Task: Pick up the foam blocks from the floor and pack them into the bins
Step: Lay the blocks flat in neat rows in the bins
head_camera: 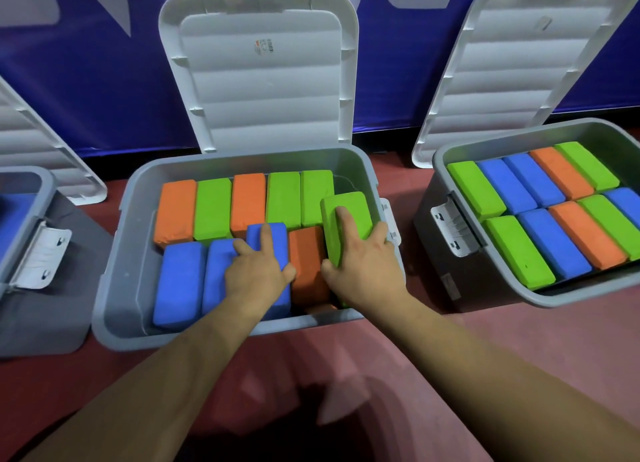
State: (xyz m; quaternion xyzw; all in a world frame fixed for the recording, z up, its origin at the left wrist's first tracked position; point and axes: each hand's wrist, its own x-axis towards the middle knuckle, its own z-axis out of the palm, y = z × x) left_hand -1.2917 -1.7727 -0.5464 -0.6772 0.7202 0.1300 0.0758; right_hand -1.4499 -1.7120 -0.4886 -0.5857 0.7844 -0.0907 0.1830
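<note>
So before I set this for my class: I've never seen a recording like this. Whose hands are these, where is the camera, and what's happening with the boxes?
It is one picture from a camera worn on a person's head, looking down at their own bare arms; no machine. On the red floor stand grey bins, white lids tipped open behind. The middle bin holds orange, green and blue foam blocks. The right hand grips a green block that sits higher than its neighbours. The left hand rests on a blue block. The right bin shows two full rows; the left bin is mostly out of view.
</note>
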